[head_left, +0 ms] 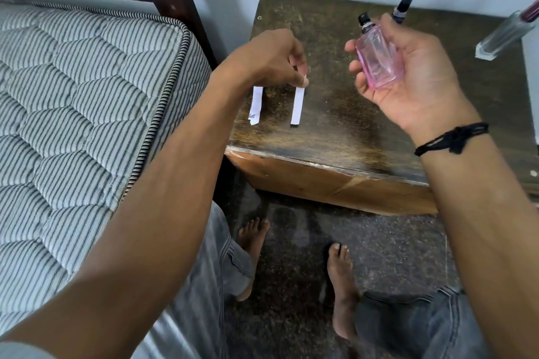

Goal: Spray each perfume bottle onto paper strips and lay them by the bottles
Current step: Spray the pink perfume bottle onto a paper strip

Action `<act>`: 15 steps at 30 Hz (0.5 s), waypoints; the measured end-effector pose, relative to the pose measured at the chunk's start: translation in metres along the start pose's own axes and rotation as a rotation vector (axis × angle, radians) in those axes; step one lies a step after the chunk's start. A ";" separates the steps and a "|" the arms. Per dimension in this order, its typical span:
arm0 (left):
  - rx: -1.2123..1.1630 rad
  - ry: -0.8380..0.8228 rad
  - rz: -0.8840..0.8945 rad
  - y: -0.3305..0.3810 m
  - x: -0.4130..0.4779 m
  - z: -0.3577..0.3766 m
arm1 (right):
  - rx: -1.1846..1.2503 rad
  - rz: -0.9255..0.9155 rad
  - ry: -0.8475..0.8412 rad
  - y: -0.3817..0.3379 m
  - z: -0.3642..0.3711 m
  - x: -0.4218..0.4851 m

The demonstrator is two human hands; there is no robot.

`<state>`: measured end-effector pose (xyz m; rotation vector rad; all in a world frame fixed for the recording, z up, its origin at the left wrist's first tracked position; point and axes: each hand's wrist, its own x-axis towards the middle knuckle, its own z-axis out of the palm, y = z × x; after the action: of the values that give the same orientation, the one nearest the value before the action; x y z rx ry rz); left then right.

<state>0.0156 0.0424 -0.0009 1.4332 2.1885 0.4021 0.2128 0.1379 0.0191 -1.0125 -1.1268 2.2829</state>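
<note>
My right hand (408,73) grips a pink perfume bottle (377,58) with a black spray top, held above the dark wooden bedside table (335,131). My left hand (271,60) pinches the top of a white paper strip (297,106), which hangs down over the table's left part. Another white paper strip (256,105) lies on the table by its left edge, partly under my left hand. The bottle's nozzle sits to the right of the held strip, apart from it.
A slim dark bottle (404,4) stands at the back of the table behind my right hand. A tall clear bottle (507,32) with a dark red top stands at the far right. A striped mattress (87,96) borders the table on the left. My bare feet rest on the floor below.
</note>
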 end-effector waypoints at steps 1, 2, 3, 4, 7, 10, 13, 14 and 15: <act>0.003 0.004 -0.008 0.001 0.000 0.001 | -0.006 0.003 -0.001 0.000 0.000 0.001; 0.000 0.009 -0.017 0.002 0.000 0.001 | -0.010 0.004 -0.002 0.001 0.000 0.001; -0.006 0.011 -0.026 0.003 0.000 0.002 | -0.014 0.003 -0.002 0.001 0.000 0.002; -0.013 0.006 -0.037 0.004 0.000 0.002 | -0.015 0.003 -0.002 0.002 -0.001 0.002; -0.099 -0.019 -0.089 0.007 -0.002 -0.003 | -0.016 0.003 -0.003 0.002 0.000 0.002; -0.365 0.012 -0.156 0.006 -0.009 -0.019 | -0.019 0.007 0.003 0.001 0.000 0.002; -0.726 0.002 -0.220 0.004 -0.020 -0.032 | -0.017 0.005 0.004 0.001 0.000 0.001; -0.803 -0.009 -0.232 0.004 -0.023 -0.034 | -0.017 0.006 0.002 0.001 0.000 0.001; -0.861 -0.020 -0.239 0.005 -0.025 -0.035 | -0.018 0.007 0.001 0.002 0.000 0.001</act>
<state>0.0080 0.0226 0.0369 0.6884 1.7686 1.0649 0.2119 0.1376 0.0171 -1.0260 -1.1467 2.2811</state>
